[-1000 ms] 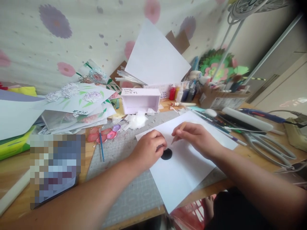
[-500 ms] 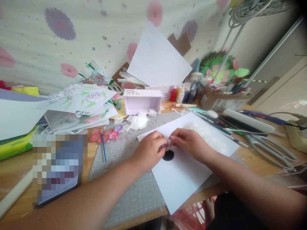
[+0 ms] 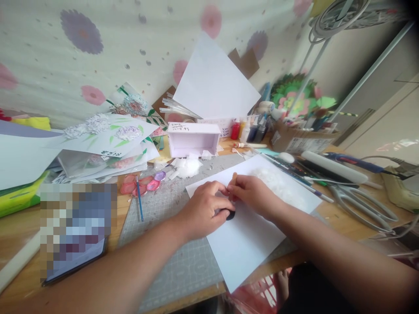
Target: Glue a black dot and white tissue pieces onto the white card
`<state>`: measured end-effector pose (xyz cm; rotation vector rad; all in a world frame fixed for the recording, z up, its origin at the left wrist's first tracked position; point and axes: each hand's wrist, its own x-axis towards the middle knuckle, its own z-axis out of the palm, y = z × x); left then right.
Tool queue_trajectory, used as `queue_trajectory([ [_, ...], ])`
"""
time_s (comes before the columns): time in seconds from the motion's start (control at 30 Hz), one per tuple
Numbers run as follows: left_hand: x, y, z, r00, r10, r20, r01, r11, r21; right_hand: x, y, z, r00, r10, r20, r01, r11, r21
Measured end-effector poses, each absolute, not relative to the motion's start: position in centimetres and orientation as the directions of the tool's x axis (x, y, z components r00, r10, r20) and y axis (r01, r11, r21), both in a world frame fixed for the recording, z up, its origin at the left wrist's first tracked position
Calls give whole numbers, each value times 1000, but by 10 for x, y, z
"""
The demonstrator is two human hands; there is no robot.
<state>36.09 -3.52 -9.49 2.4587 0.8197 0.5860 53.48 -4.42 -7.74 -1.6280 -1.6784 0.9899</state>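
Both hands meet over a white paper sheet (image 3: pixel 242 257) lying on a grey cutting mat (image 3: pixel 176 270). A small black disc (image 3: pixel 231 215) on the sheet is partly covered by the fingers of my left hand (image 3: pixel 207 207), which are bent around its upper side. My right hand (image 3: pixel 253 194) pinches a short tan stick (image 3: pixel 234 178) that points up above the fingertips; its lower end is hidden. White fluffy material (image 3: pixel 275 185) lies on the sheet beyond my right hand.
A blue brush (image 3: pixel 139 200) and pink petal-like pieces (image 3: pixel 129 184) lie at left, near a phone (image 3: pixel 78 257). Behind are a white box (image 3: pixel 194 141) and white fluff (image 3: pixel 188 165). Scissors (image 3: pixel 363 205), tools and bottles (image 3: pixel 248 129) stand or lie at right.
My left fingers have moved down onto the black disc, covering much of it. The tan stick now shows upright in my right hand. The view has shifted slightly.
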Motion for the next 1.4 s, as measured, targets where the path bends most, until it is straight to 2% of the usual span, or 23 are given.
queue_trajectory([
  [0.17,362,-37,-94,722,664,197,491,-692,530,535,-44,-74,-61,995,-74,548,-29,-836],
  [0.3,362,-39,-95,701,680,214,504,-685,525,543,-37,-62,89,993,77,353,40,-935],
  [0.37,362,-39,-97,685,692,228,512,-680,524,546,-26,-56,108,985,133,305,95,-948],
  [0.53,363,-38,-101,656,707,264,514,-675,530,530,22,-58,13,973,232,473,198,-859],
  [0.67,363,-39,-105,645,698,312,507,-696,508,505,60,-70,-38,951,307,622,263,-738],
  [0.83,364,-38,-108,648,690,321,510,-707,490,483,81,-83,-106,944,312,751,282,-598],
  [0.97,364,-35,-109,656,685,316,497,-708,501,476,85,-86,-97,942,320,792,268,-548],
  [1.1,363,-34,-112,637,704,315,497,-687,530,480,82,-79,-73,940,334,766,267,-584],
  [1.4,362,-34,-110,628,722,290,483,-654,582,540,5,-67,-18,956,292,542,255,-801],
])
